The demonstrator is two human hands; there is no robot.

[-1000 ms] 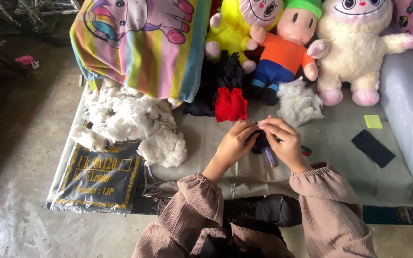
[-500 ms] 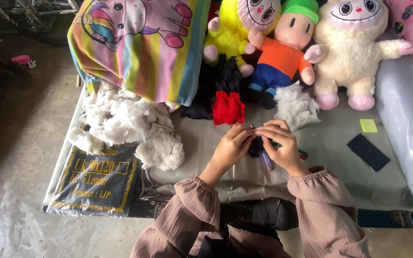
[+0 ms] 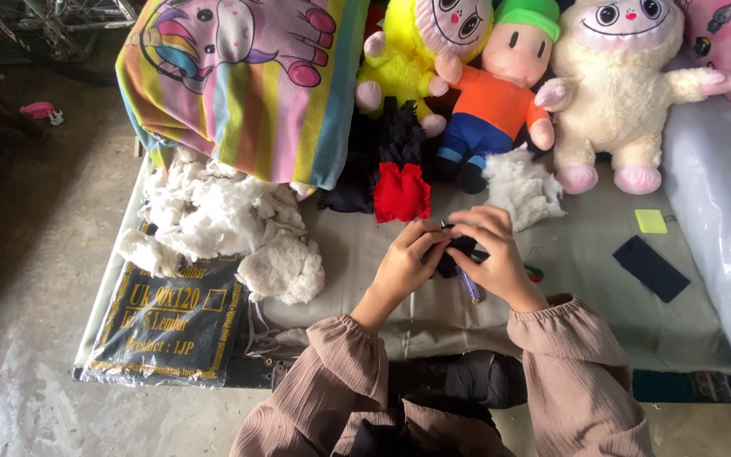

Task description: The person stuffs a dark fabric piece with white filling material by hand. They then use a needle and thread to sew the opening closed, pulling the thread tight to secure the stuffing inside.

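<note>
My left hand and my right hand meet over the grey cloth mat, both pinching a small black fabric piece between the fingertips. A thin purple stick-like thing pokes out below my right hand. Just beyond my hands lies a red and black plush piece. A small tuft of white stuffing sits to its right.
A big heap of white stuffing and a black plastic packet lie at left. A striped cushion, a yellow doll, an orange-shirted doll and a cream plush line the back. A black patch and yellow tag lie right.
My hands have shifted slightly while working the black piece between the fingers. Nothing else has moved.
</note>
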